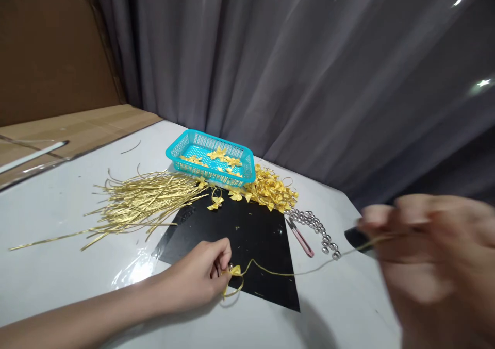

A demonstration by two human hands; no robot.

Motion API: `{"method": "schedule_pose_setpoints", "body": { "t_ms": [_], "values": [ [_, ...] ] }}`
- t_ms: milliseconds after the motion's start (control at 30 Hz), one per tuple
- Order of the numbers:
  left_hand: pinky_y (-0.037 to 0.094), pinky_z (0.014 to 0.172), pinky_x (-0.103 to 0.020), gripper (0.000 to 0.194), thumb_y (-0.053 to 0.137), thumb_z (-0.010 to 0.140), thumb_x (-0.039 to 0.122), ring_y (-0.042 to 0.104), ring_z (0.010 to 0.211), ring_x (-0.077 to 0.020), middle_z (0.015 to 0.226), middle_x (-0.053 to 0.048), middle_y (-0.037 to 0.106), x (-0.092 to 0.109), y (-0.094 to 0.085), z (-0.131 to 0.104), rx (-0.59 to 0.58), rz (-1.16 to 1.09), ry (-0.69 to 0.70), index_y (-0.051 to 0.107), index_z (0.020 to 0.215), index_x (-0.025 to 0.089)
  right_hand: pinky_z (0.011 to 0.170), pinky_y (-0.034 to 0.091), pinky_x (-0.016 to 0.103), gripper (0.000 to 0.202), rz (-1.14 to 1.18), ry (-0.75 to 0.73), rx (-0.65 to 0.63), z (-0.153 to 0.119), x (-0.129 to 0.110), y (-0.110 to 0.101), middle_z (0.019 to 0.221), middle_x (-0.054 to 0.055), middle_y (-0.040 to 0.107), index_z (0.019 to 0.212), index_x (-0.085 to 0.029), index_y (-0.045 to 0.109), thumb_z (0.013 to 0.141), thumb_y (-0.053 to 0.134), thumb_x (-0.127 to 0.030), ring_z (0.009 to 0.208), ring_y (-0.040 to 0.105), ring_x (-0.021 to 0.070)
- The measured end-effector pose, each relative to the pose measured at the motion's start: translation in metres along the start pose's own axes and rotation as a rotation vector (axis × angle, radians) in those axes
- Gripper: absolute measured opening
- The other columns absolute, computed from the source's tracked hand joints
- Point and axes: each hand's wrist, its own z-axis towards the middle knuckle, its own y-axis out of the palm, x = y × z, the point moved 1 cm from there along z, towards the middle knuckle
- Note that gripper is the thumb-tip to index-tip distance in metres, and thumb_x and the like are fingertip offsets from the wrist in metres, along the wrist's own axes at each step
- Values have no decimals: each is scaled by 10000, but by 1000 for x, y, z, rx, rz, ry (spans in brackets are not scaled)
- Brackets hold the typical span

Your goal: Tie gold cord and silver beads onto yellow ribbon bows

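Observation:
My left hand [201, 277] rests on the black mat [247, 235] and pinches a small gold bow [233, 271] with a tiny bead at its knot. A thin gold cord [286, 273] runs from the bow to the right. My right hand [429, 259], blurred and close to the camera, is closed on the far end of that cord together with a dark tool [358, 238]; what the tool is cannot be told.
A turquoise basket [247, 171] at the back holds several gold bows. More bows [270, 190] lie heaped beside it. Gold strips [143, 202] are piled at the left. Silver bells [315, 225] and pink-handled snips [301, 239] lie right of the mat. A grey curtain hangs behind.

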Motion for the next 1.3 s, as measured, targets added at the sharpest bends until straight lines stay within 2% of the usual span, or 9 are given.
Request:
{"method": "schedule_pose_setpoints", "body": {
  "t_ms": [133,267,367,567,667,800,1067,1167,1300],
  "values": [
    [307,537,-217,119,477,835,179,444,582,-111,633,51,484,6,3,0,41,37,34,404,744,206,633,553,247,103,373,336,-375,-31,14,54,726,-12,636,845,-238,620,914,630,-315,672,663,132],
    [282,527,-214,176,492,764,91,421,581,-99,638,51,476,9,4,0,38,-24,108,377,687,199,674,524,226,174,588,662,-655,-57,38,83,707,-11,640,862,-201,539,930,596,-350,658,649,108],
    [302,522,-207,177,483,760,81,456,566,-99,619,51,523,10,4,-1,36,-136,38,371,697,203,663,506,221,248,598,756,-686,-72,55,85,720,-18,606,851,-187,523,914,612,-410,659,634,102],
    [328,536,-211,252,606,785,247,504,586,-105,621,50,544,9,4,4,146,-368,-129,368,714,204,659,486,227,285,383,773,-591,-94,86,65,749,19,639,892,-176,554,895,627,-452,685,614,119],
    [340,522,-201,338,691,731,268,484,555,-82,628,59,540,6,4,8,110,-550,-173,360,709,202,679,490,233,236,277,691,-575,-99,93,58,799,29,641,930,-182,596,907,613,-416,727,626,135],
    [423,553,-212,434,776,682,342,530,581,-87,666,34,593,4,2,10,73,-717,-214,369,703,193,702,493,215,127,88,421,-566,-96,96,54,885,35,637,923,-209,677,933,581,-292,800,630,139],
    [465,627,-219,383,811,683,334,581,614,-88,674,27,628,3,-4,10,72,-735,-248,475,731,157,720,498,197,182,-157,-45,-548,-87,90,42,872,36,611,990,-195,654,926,523,-86,784,612,124],
    [447,618,-203,367,804,699,323,585,607,-82,664,40,632,6,-5,10,74,-739,-252,476,729,160,703,513,228,235,-217,-111,-613,-87,90,37,891,55,579,1044,-191,635,928,484,-53,789,600,144],
    [435,618,-190,386,809,695,296,584,596,-73,637,56,635,11,-6,9,82,-760,-269,447,693,164,723,526,267,242,-256,-93,-686,-90,92,34,896,59,558,1075,-209,608,938,473,-61,811,590,165]
  ]
}}
